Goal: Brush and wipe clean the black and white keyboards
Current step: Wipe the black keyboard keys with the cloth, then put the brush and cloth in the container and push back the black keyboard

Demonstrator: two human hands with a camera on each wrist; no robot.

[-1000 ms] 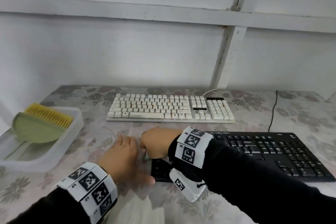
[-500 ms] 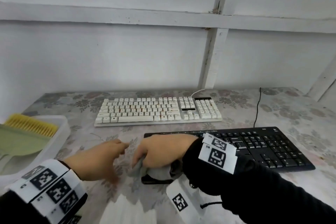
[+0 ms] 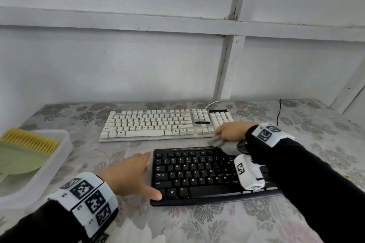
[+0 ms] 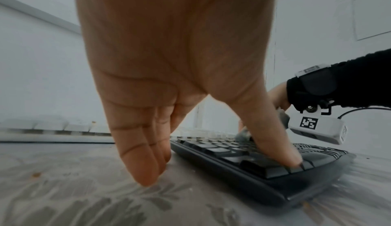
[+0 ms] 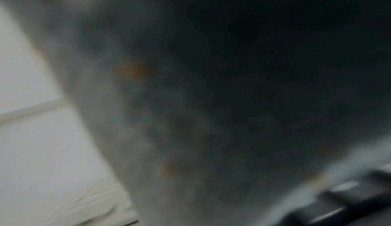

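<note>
Head view, left to right: tray point(image 3: 65, 144) at far left parks brush point(image 3: 29, 140), unused. Left hand point(image 3: 128, 175), fingers flat and apart, thumb on near-left keys, steadies black keyboard point(image 3: 197, 171) against sliding. White keyboard point(image 3: 158, 124) lies beyond. Right hand point(image 3: 233, 131), clenched round grey cloth point(image 3: 227, 145), wipes black keyboard's far edge.

A soft, grey cloth rag point(image 3: 227, 145) is seen on the black plastic keyboard point(image 3: 197, 175), whose keys look matt. The table is covered by a smooth flowered cloth point(image 3: 197, 225). The clear plastic tray point(image 3: 59, 156) looks cloudy.
</note>
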